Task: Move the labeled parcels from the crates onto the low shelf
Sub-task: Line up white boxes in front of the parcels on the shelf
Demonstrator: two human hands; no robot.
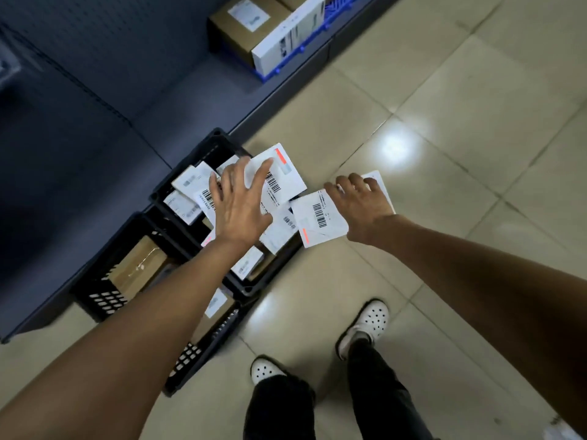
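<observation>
Spreading fingers of left hand (239, 203) over white labelled parcels (188, 185) heaped in black plastic crate (219, 138) at frame centre; gripping one flat white barcoded parcel (319, 219) in right hand (360, 201), just right of crate.

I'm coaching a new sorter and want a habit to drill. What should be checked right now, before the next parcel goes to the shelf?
1. Grip: the right hand holds a barcoded parcel, fingers curled over its edge: ok.
2. Free hand: the left hand is open, fingers spread above the crate: ok.
3. Contact between the left hand and the top parcel: cannot tell.
4. Bare room on the low shelf: ok.
5. Label facing up on the barcoded parcel: ok.
</observation>
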